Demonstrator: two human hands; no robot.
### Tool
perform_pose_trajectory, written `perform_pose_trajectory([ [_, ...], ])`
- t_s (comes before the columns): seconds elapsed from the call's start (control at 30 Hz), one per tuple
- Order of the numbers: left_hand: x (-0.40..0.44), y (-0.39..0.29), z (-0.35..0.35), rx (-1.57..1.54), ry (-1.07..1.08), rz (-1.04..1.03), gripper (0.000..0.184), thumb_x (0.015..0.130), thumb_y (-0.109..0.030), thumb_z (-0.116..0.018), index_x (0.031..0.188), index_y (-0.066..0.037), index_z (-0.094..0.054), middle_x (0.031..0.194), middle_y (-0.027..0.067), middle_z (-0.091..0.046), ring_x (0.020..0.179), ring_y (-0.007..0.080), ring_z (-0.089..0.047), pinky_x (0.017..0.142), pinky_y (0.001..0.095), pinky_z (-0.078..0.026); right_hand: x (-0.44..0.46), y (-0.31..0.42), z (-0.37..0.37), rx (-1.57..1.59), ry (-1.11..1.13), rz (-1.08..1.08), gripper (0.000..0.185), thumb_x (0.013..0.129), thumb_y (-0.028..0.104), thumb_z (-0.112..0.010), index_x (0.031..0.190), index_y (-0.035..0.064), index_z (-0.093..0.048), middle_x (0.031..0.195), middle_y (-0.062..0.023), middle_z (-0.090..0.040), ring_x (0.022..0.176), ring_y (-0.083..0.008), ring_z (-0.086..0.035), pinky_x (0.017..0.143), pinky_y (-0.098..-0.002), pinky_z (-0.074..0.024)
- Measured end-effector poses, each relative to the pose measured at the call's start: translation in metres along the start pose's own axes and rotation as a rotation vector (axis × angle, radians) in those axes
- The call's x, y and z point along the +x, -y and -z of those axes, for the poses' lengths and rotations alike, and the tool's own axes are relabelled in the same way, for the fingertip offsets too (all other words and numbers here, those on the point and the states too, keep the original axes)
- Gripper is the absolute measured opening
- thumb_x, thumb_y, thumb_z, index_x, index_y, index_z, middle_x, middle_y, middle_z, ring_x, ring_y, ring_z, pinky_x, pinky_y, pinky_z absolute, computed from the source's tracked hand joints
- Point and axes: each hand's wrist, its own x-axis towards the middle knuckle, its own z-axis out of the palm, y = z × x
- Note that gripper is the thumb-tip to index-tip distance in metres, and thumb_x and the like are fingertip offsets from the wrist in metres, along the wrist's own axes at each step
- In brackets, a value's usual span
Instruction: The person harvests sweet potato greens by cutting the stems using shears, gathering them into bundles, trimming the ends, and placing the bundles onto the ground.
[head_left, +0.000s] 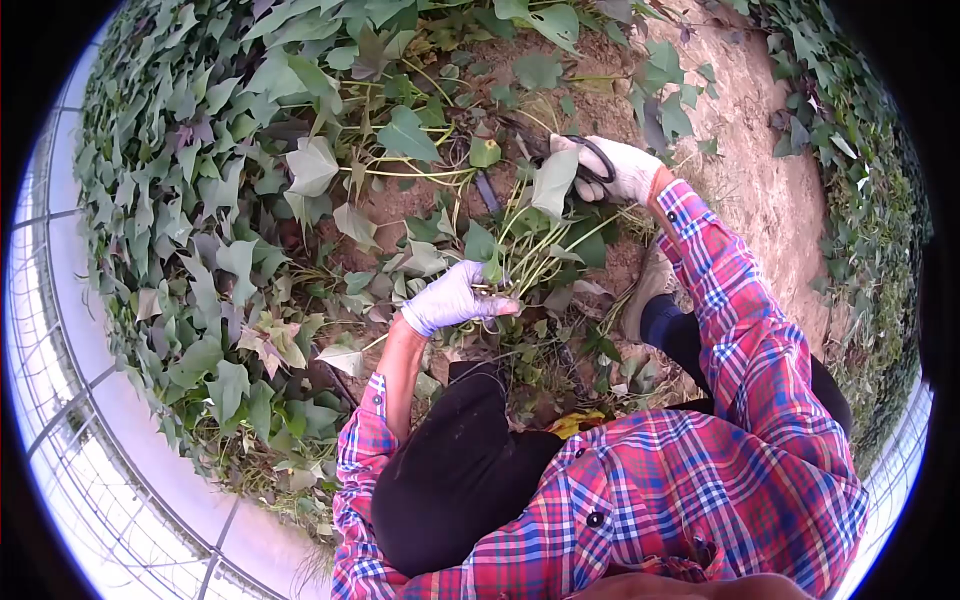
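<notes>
My left hand point(455, 298), in a pale glove with a bare thumb tip, is closed round a bunch of leafy vine stems point(537, 252). The stems fan out up and to the right from it, with lobed green leaves at their ends. In a white glove, my right hand point(625, 172) grips the black looped handles of scissors point(597, 155). The blades point left into the foliage and are partly hidden. A pale upturned leaf point(555, 182) hangs just left of that hand, over part of the fingers. A dark narrow strip point(487, 192) lies on the soil between the vines.
Dense vine foliage point(215, 230) covers the left side and the top. A bare soil path point(760, 180) runs down the right, with more plants point(870, 200) beyond it. My bent knee point(440, 470) and my shoe point(648, 290) are close below the hands.
</notes>
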Motion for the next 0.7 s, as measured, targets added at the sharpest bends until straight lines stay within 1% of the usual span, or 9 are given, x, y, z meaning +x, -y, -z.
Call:
perform_pose_trajectory([
  [0.07,0.004,-0.002,-0.002,0.027,0.005,-0.001,0.038,0.080,-0.022,-0.078,0.108,-0.002,-0.061,0.090,0.0038,-0.071,0.077,0.0079,-0.063,0.065,0.0232,-0.051,0.006,-0.007,-0.007,0.187,-0.032,-0.009,0.058,0.092,0.063,-0.043,0.076,0.0098,-0.060,0.056,0.0013,-0.052,0.046,-0.0094,-0.041,0.045,-0.0249,-0.0318],
  [0.2,0.005,0.004,0.000,0.027,0.036,0.003,0.039,0.080,-0.023,-0.078,0.108,-0.002,-0.061,0.088,0.0025,-0.070,0.075,0.0073,-0.062,0.063,0.0227,-0.050,0.022,-0.013,-0.016,0.045,-0.150,0.199,0.058,0.092,0.063,-0.043,0.074,0.0104,-0.059,0.055,0.0018,-0.051,0.045,-0.0094,-0.040,0.045,-0.0253,-0.0311],
  [0.27,0.006,0.004,0.000,0.017,0.038,0.006,0.039,0.080,-0.024,-0.078,0.108,-0.002,-0.062,0.088,0.0025,-0.070,0.076,0.0074,-0.062,0.063,0.0227,-0.050,0.026,-0.005,-0.017,0.157,-0.117,-0.074,0.058,0.092,0.063,-0.043,0.074,0.0101,-0.060,0.056,0.0015,-0.052,0.045,-0.0092,-0.041,0.045,-0.0246,-0.0315],
  [0.43,0.007,0.006,-0.002,-0.031,-0.017,0.021,0.041,0.079,-0.023,-0.079,0.108,-0.001,-0.060,0.092,0.0038,-0.070,0.080,0.0093,-0.064,0.065,0.0247,-0.053,0.033,0.000,-0.017,0.052,-0.123,-0.138,0.051,0.092,0.056,-0.048,0.077,0.0085,-0.062,0.058,-0.0008,-0.055,0.048,-0.0090,-0.046,0.045,-0.0258,-0.0356],
  [0.5,0.008,0.005,0.000,-0.015,0.003,0.021,0.042,0.079,-0.023,-0.079,0.109,-0.001,-0.059,0.093,0.0042,-0.070,0.082,0.0100,-0.065,0.065,0.0251,-0.053,0.041,-0.017,-0.014,-0.054,-0.096,-0.032,0.064,0.090,0.065,-0.045,0.078,0.0047,-0.063,0.057,-0.0027,-0.055,0.047,-0.0119,-0.048,0.044,-0.0268,-0.0354],
  [0.53,0.007,0.005,0.000,-0.002,0.020,0.022,0.044,0.079,-0.023,-0.079,0.110,0.000,-0.058,0.094,0.0046,-0.070,0.084,0.0107,-0.065,0.065,0.0255,-0.054,0.039,-0.020,-0.011,-0.335,-0.026,0.153,0.060,0.090,0.060,-0.049,0.081,0.0031,-0.063,0.059,-0.0032,-0.056,0.048,-0.0110,-0.050,0.044,-0.0266,-0.0367],
  [0.57,0.006,0.007,-0.001,-0.005,0.019,0.022,0.044,0.079,-0.023,-0.079,0.110,0.000,-0.058,0.094,0.0046,-0.070,0.084,0.0107,-0.065,0.065,0.0255,-0.054,0.041,-0.026,-0.010,-0.337,-0.023,0.152,0.060,0.090,0.060,-0.049,0.081,0.0031,-0.063,0.059,-0.0032,-0.056,0.048,-0.0110,-0.050,0.044,-0.0266,-0.0367],
  [0.63,0.005,0.011,-0.004,-0.064,-0.045,-0.011,0.035,0.080,-0.024,-0.078,0.107,-0.005,-0.066,0.086,0.0004,-0.068,0.068,0.0082,-0.058,0.058,0.0257,-0.051,0.048,-0.042,-0.011,-0.275,-0.128,0.325,0.052,0.091,0.054,-0.053,0.081,0.0035,-0.061,0.060,-0.0022,-0.056,0.048,-0.0095,-0.049,0.045,-0.0261,-0.0369],
  [0.7,0.006,0.012,-0.004,-0.071,-0.037,-0.013,0.036,0.080,-0.024,-0.078,0.108,-0.005,-0.066,0.086,0.0006,-0.068,0.069,0.0083,-0.059,0.058,0.0258,-0.051,0.073,-0.071,-0.002,-0.328,-0.155,0.409,0.048,0.092,0.050,-0.055,0.082,0.0033,-0.060,0.061,-0.0015,-0.055,0.049,-0.0087,-0.050,0.045,-0.0262,-0.0372],
])
